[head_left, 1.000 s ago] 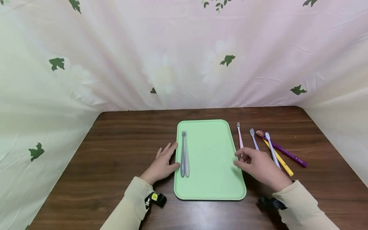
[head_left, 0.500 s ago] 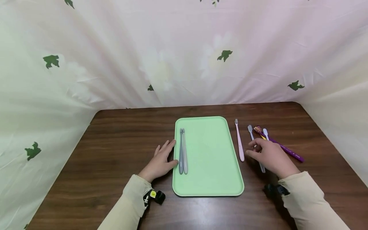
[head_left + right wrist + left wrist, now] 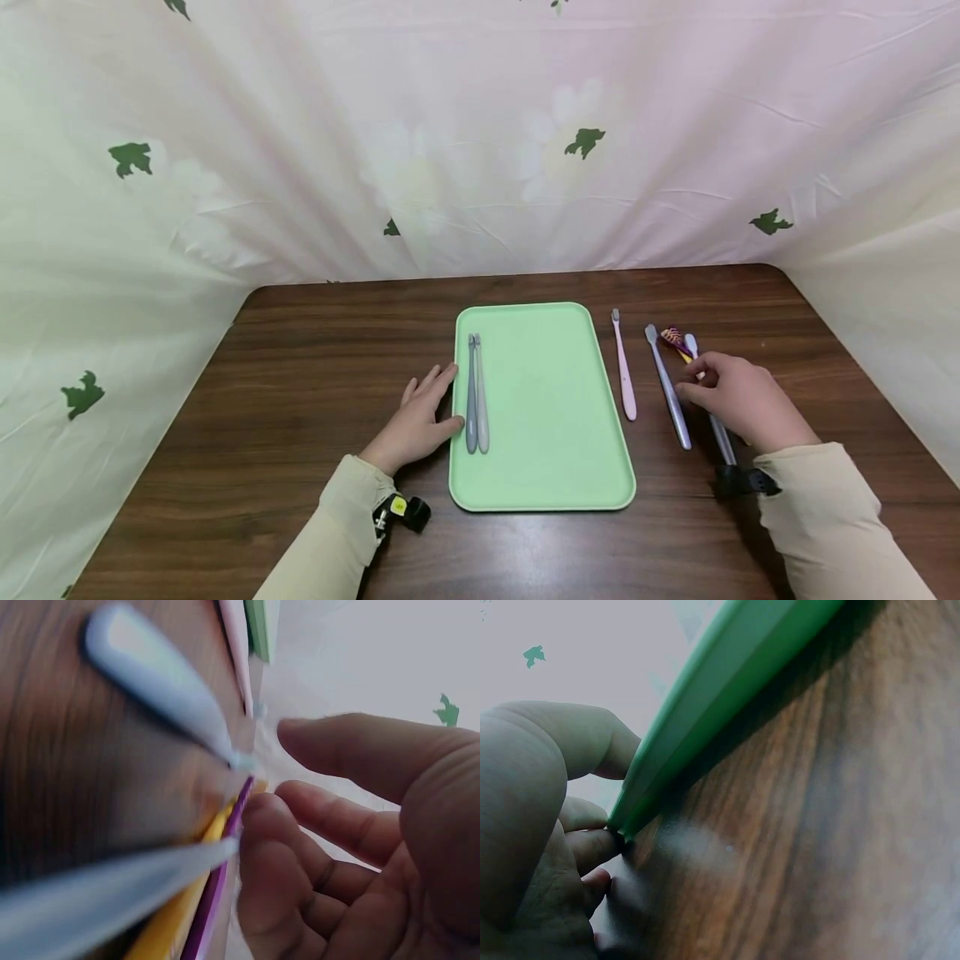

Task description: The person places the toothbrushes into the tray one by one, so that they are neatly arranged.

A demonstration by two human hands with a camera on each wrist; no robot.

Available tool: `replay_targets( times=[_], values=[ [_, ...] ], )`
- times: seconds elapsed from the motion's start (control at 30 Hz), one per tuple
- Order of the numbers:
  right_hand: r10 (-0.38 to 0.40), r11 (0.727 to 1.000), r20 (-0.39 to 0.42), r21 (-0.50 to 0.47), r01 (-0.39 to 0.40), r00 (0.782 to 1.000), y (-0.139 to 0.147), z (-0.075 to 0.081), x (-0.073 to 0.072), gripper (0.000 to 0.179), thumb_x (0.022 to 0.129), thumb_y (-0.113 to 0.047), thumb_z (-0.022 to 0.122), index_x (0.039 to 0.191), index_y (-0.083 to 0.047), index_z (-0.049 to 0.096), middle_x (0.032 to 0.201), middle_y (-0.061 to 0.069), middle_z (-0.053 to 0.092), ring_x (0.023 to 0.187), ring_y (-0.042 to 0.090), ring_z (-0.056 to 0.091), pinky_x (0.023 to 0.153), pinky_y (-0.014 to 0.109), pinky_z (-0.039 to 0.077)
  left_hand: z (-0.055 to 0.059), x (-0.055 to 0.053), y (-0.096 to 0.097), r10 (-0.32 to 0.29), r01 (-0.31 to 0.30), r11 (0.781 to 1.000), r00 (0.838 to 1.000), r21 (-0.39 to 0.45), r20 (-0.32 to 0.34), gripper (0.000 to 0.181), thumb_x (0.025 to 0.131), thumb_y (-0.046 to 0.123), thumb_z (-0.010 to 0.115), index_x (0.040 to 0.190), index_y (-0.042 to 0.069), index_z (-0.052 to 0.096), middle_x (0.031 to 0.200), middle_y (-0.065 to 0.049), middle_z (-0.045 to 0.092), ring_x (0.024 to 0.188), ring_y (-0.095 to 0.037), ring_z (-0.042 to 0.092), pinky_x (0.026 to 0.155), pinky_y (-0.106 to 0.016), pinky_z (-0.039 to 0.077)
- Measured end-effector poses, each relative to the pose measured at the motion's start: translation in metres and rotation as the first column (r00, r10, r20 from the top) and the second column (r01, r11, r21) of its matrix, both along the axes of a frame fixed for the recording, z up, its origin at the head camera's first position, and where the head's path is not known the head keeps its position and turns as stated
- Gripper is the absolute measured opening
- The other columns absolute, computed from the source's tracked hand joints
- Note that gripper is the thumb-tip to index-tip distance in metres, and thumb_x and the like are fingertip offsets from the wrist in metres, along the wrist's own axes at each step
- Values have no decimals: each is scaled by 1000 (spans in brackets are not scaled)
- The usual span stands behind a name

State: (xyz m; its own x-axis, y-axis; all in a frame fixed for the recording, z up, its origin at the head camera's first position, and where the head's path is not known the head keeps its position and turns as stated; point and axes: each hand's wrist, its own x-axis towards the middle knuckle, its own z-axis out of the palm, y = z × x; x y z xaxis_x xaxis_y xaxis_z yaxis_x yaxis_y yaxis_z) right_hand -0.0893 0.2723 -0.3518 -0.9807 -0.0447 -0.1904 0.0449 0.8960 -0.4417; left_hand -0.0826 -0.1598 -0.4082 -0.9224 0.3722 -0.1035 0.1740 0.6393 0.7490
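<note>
My L hand [image 3: 417, 423], fingers spread & extended, touches L rim of green rounded-rectangular tray [image 3: 551, 417], no grip, prob. to stop it sliding. Slim dark-grey toothbrush [image 3: 471, 412] & light-grey toothbrush [image 3: 482, 412] lie side by side on tray's L part, heads far, prob. aligned deliberately. My R hand [image 3: 742, 398] is over pale-lavender toothbrush [image 3: 722, 437], R of tray; thumb & fingers apart, nothing gripped, gap prob. leaving handle room. Yellow toothbrush [image 3: 176, 909] & purple toothbrush [image 3: 208, 907] bunch by it; touching? can't tell. Pink toothbrush [image 3: 626, 383] & blue-lavender toothbrush [image 3: 669, 396] lie between tray & R hand, apart.
</note>
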Motion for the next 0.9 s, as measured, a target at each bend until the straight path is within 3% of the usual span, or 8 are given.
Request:
replay_targets(
  times=[0.13,0.43,0.9],
  values=[
    [0,1000,40,10,-1,999,7,1,0,43,89,-31,74,110,5,66,90,18,65,71,24,58,57,34,46,0,0,-1,-3,3,1000,1000,0,2,78,93,17,66,159,7,26,163,-9,26,154,-24,11,122,-49,-4],
    [-24,999,111,51,18,993,14,-1,0,30,89,-29,74,89,-2,61,75,8,57,66,23,51,53,33,39,-1,1,-1,-1,1,1000,1000,-6,10,78,94,18,66,159,6,25,163,-9,26,154,-24,10,122,-49,-4],
    [-73,991,112,117,60,991,13,-5,-2,33,87,-26,75,95,3,62,73,10,57,65,24,52,51,32,39,2,-1,0,0,1,1000,1000,-16,17,77,94,18,65,160,7,26,164,-8,26,154,-23,9,122,-48,-4]
  ],
)
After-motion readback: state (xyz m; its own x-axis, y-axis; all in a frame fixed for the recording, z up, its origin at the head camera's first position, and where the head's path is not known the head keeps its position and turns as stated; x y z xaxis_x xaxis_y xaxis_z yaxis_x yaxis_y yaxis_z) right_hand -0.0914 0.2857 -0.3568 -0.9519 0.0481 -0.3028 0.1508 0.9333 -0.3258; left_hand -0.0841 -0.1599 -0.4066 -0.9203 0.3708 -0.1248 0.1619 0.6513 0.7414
